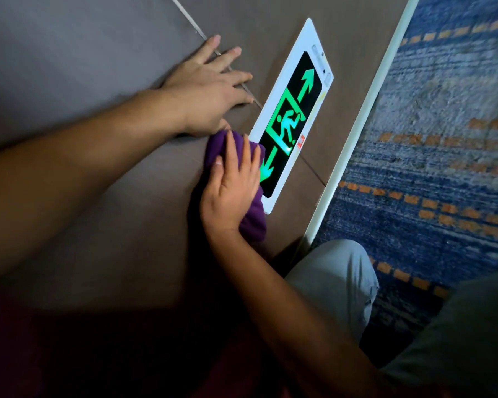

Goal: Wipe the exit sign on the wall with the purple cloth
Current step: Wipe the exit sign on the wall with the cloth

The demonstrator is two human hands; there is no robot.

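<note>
My right hand point(230, 185) presses the purple cloth point(253, 219) flat-fingered over the exit sign's point(292, 116) lower end, while my left hand point(210, 84) lies spread on the wall point(98, 53).

This looks like a corridor in a hotel or office building: a lit green exit sign point(292, 116) sits low on a brown panelled wall point(98, 67), and patterned blue-and-orange carpet point(443, 139) fills the right side.

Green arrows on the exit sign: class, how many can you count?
2. One arrow at the sign's far end, fully visible; the other at the near end, partly covered by the purple cloth.
</note>
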